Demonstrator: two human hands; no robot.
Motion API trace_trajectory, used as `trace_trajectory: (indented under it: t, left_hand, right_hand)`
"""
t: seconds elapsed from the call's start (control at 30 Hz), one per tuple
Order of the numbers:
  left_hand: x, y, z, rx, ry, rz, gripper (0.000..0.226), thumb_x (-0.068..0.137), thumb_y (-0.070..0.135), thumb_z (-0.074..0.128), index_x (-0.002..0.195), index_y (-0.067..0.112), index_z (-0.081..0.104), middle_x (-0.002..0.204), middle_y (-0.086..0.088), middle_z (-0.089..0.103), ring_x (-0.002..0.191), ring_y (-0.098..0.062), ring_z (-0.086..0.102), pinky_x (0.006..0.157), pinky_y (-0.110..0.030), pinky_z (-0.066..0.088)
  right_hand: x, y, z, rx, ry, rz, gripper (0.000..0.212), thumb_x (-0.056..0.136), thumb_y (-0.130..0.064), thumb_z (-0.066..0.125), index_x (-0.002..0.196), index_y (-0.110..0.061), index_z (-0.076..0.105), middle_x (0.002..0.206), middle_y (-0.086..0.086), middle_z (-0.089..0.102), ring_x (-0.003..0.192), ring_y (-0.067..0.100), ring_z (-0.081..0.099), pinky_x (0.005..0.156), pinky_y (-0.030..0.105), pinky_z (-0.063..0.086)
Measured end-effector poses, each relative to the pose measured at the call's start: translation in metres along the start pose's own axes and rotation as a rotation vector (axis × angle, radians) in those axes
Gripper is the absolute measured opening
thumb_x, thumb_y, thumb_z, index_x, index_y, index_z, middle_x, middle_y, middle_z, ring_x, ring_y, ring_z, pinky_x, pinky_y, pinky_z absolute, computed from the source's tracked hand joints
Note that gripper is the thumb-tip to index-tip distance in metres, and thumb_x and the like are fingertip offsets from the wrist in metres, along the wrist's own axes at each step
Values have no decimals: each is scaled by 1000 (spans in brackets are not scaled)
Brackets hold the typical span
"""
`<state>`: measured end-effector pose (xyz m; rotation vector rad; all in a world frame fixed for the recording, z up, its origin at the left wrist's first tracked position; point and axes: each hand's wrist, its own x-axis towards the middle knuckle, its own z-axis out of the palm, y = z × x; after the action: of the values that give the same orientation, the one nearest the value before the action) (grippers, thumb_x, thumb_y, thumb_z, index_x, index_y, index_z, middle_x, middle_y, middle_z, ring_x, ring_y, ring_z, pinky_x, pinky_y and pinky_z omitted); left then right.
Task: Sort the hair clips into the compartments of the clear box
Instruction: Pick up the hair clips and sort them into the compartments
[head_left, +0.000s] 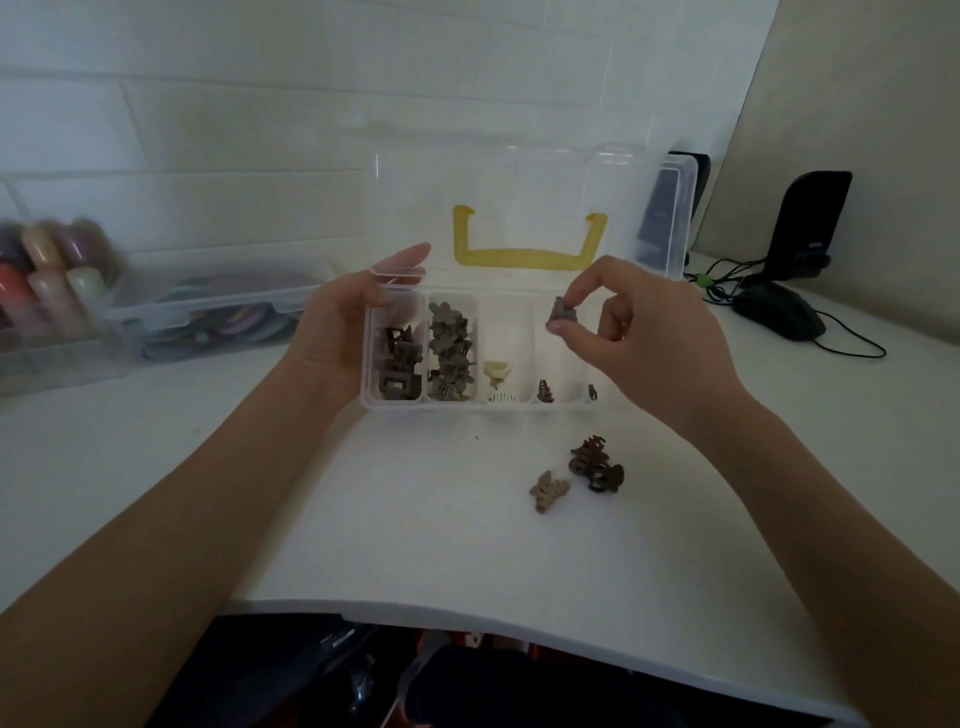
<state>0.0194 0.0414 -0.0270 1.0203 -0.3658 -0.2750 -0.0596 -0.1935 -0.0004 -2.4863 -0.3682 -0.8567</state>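
The clear box (480, 406) stands open on the white table, its lid with a yellow handle (530, 254) leaning back. My left hand (347, 332) grips the box's left end. My right hand (647, 343) pinches a small grey-purple hair clip (562, 313) above the fourth compartment from the left. Dark brown clips (397, 364) fill the leftmost compartment, grey-green flower clips (451, 351) the second, a cream clip (497, 373) lies in the third, and a small brown clip (544, 392) in the fourth. On the table in front lie a beige clip (548, 490) and dark brown clips (597, 462).
A clear bin with coloured items (208, 312) and a rack of coloured bottles (47, 270) stand at the left by the wall. A black computer mouse (782, 312) with its cable and a black speaker (805, 223) sit at the right. The table's front edge (467, 623) curves below.
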Motion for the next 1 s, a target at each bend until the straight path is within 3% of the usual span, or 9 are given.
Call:
trace_trajectory:
  t: [0.1, 0.23, 0.37, 0.47, 0.53, 0.63, 0.77, 0.87, 1.0]
  left_hand:
    - [0, 1, -2, 8, 20, 15, 70, 26, 20, 74, 97, 20, 75, 95, -6, 52, 91, -26, 52, 77, -37, 53]
    - [-1, 2, -1, -20, 6, 10, 55, 44, 11, 64, 97, 22, 75, 93, -6, 52, 89, -25, 52, 74, -36, 55]
    - [-2, 1, 0, -2, 5, 11, 60, 36, 14, 70, 96, 23, 76, 93, -6, 55, 86, -24, 59, 70, -37, 56]
    - [-2, 2, 1, 2, 7, 22, 71, 22, 23, 76, 94, 21, 76, 86, -5, 63, 77, -23, 67, 66, -36, 56]
    - [-2, 2, -1, 1, 13, 29, 68, 26, 21, 74, 94, 21, 76, 81, -4, 67, 75, -22, 67, 66, -35, 56]
    - [-3, 2, -2, -17, 53, 36, 49, 51, 11, 53, 94, 21, 76, 78, -3, 69, 73, -21, 68, 67, -33, 55]
    - [-4, 3, -3, -10, 49, 62, 52, 47, 11, 56, 93, 21, 76, 82, 0, 71, 79, -21, 67, 73, -36, 55]
    - [-5, 3, -2, -19, 56, 65, 50, 50, 12, 52, 92, 20, 76, 80, 0, 71, 76, -19, 68, 70, -34, 55]
    - [-4, 3, 1, -23, 46, 62, 53, 46, 11, 51, 92, 20, 76, 81, -1, 71, 76, -20, 68, 70, -33, 55]
  right_hand:
    - [-1, 1, 0, -104, -58, 1, 10, 83, -41, 62, 84, -33, 55, 44, -7, 47, 42, 8, 43, 48, 23, 33]
    - [-2, -1, 2, -166, -89, 5, 11, 87, -42, 56, 93, -35, 62, 46, -10, 45, 48, 4, 45, 49, 23, 33]
    - [-3, -3, 2, -176, -113, 7, 21, 87, -46, 54, 105, -39, 61, 48, -11, 46, 50, 2, 44, 52, 21, 34]
    - [-3, -4, 2, -142, -92, -2, 14, 86, -44, 56, 95, -37, 64, 47, -10, 47, 48, 4, 45, 51, 23, 34]
    - [-2, -6, 0, -27, -115, -47, 10, 84, -40, 62, 82, -32, 67, 43, -8, 47, 42, 10, 41, 50, 23, 33]
    - [-4, -13, -5, 256, -428, -132, 8, 79, -32, 70, 76, -25, 71, 40, -4, 41, 39, 10, 28, 46, 17, 28]
    - [-6, -16, -12, 284, -920, -99, 10, 77, -33, 71, 82, -25, 73, 41, -5, 37, 40, 13, 25, 45, 13, 26]
    - [-4, -11, -19, 247, -1031, -5, 8, 77, -33, 72, 85, -29, 72, 43, -3, 37, 42, 14, 28, 46, 20, 27]
    - [-4, -9, -17, 204, -1048, 33, 2, 78, -29, 72, 80, -28, 71, 42, -5, 39, 40, 11, 31, 45, 19, 27]
